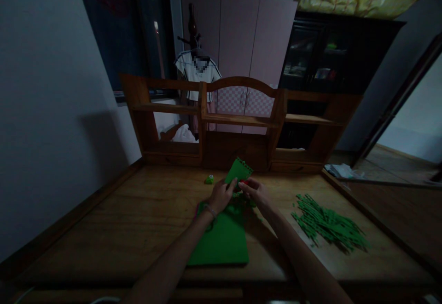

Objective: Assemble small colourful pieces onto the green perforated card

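Observation:
My left hand (221, 196) grips a green sheet (237, 170), which looks like paper or thin foam. The sheet is raised and tilted, and its far edge has a row of small notches. Close to its right side, my right hand (257, 194) has its fingers closed on a small red object (243, 182); most of it is hidden, so its kind cannot be made out. Below both hands lies a flat green stack or board (224, 244), with small green bits near its top end.
A heap of thin green strips (328, 223) lies on the right of the wooden table (138, 221). Beyond my left hand sits a small green figure with an eye (209, 180). A wooden shelf unit (241, 120) borders the table's back, and a wall stands at the left.

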`<state>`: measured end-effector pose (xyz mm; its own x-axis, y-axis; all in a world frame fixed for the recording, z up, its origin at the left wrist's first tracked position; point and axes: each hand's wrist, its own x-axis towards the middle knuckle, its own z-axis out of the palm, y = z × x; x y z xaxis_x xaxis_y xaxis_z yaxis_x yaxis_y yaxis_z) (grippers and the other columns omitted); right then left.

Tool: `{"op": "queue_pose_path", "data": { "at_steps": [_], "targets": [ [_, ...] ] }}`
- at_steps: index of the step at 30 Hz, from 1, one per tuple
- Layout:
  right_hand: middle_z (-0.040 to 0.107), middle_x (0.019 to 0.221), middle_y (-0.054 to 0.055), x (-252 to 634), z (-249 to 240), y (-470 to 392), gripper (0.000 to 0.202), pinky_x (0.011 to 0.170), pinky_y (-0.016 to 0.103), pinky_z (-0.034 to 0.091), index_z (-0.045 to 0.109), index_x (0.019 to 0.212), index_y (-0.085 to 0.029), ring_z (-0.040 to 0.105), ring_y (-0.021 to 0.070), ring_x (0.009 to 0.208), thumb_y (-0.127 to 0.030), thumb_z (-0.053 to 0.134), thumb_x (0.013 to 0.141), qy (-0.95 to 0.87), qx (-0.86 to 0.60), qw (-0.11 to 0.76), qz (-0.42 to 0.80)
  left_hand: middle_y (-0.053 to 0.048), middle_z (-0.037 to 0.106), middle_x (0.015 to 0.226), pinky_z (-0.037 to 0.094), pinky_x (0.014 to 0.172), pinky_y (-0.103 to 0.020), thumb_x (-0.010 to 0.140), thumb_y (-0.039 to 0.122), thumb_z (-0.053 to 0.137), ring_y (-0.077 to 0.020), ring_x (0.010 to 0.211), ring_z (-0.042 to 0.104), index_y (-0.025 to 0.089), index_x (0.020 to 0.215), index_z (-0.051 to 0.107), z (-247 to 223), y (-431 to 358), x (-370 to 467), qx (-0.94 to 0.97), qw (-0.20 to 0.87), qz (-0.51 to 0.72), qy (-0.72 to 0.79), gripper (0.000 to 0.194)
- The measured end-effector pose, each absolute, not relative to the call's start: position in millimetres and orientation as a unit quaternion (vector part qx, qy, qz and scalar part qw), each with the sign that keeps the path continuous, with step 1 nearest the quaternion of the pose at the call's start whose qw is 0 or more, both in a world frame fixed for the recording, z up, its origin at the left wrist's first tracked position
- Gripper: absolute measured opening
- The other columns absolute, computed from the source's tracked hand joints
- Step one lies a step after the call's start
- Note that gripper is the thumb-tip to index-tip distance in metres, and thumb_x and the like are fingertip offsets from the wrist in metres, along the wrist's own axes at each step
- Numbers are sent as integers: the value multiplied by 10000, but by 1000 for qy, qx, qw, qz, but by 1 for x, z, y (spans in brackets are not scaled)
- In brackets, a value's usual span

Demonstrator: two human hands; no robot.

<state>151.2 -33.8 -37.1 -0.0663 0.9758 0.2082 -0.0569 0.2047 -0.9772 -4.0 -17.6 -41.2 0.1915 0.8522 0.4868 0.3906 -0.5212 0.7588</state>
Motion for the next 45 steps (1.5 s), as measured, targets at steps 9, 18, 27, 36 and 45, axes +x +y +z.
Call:
{"op": "queue_pose_path", "data": {
  "at_steps": [9, 18, 27, 36, 45],
  "targets": [
    [645, 756, 16, 148, -40, -33, 321, 549, 238, 373, 630, 858, -199, 521, 117, 589, -428, 723, 653, -547, -402, 550, 486, -81, 682, 864, 416, 784, -269, 908, 412, 368, -198, 860, 611, 174, 902, 667, -41, -15, -7, 746, 203, 467, 429, 382],
    [637, 737, 10, 148, -34, -37, 357, 523, 227, 356, 639, 867, -196, 510, 109, 568, -449, 728, 632, -549, -403, 548, 485, -65, 667, 1011, 419, 863, -286, 918, 405, 341, -203, 987, 585, 198, 990, 654, -38, -19, -4, 754, 219, 457, 417, 383],
    [634, 726, 3, 150, -31, -38, 323, 506, 226, 343, 660, 884, -206, 485, 99, 541, -423, 722, 653, -556, -405, 538, 487, -83, 656, 1019, 426, 868, -313, 894, 393, 403, -222, 974, 583, 200, 1042, 636, -37, -22, -4, 738, 230, 472, 424, 337],
    [619, 672, 4, 151, -35, -35, 319, 474, 218, 310, 668, 865, -182, 462, 92, 511, -425, 714, 664, -559, -414, 535, 480, -84, 630, 1077, 409, 906, -308, 923, 375, 357, -202, 1026, 566, 193, 1029, 627, -41, -19, -5, 770, 191, 467, 392, 342],
    [630, 676, 7, 154, -37, -35, 326, 473, 221, 311, 680, 845, -170, 446, 83, 490, -442, 706, 666, -545, -443, 541, 462, -74, 640, 1060, 424, 908, -317, 924, 356, 369, -198, 1017, 575, 200, 1056, 611, -43, -19, -3, 772, 193, 476, 376, 317]
  ]
}}
